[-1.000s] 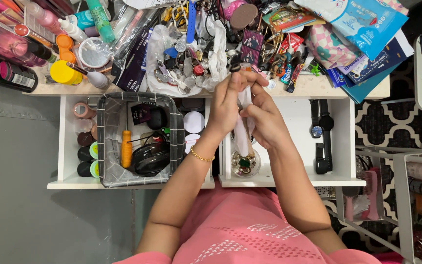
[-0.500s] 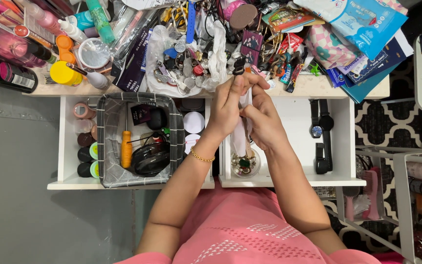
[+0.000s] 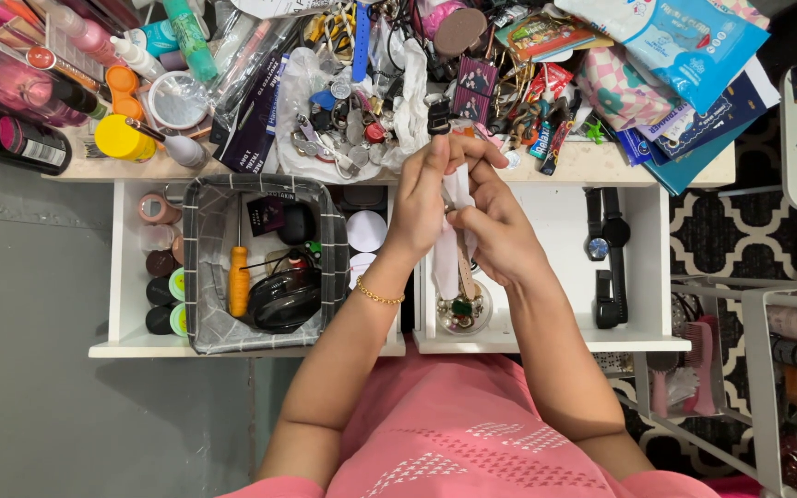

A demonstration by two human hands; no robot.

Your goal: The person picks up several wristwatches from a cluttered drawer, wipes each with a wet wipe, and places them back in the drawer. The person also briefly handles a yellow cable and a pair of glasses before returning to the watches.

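We've got both hands, left hand [image 3: 420,207] and right hand [image 3: 495,231], pinching a thin pale strap [image 3: 449,263] taut, dangling over the open white drawer [image 3: 555,277].

Head view, straight down over open drawers [image 3: 565,343]

Both forearms reach forward and converge; left hand [image 3: 420,207] and right hand [image 3: 495,231] pressed close together, fingers curled and pinching, thumbs upward

Matt white cloth strip [image 3: 447,263]
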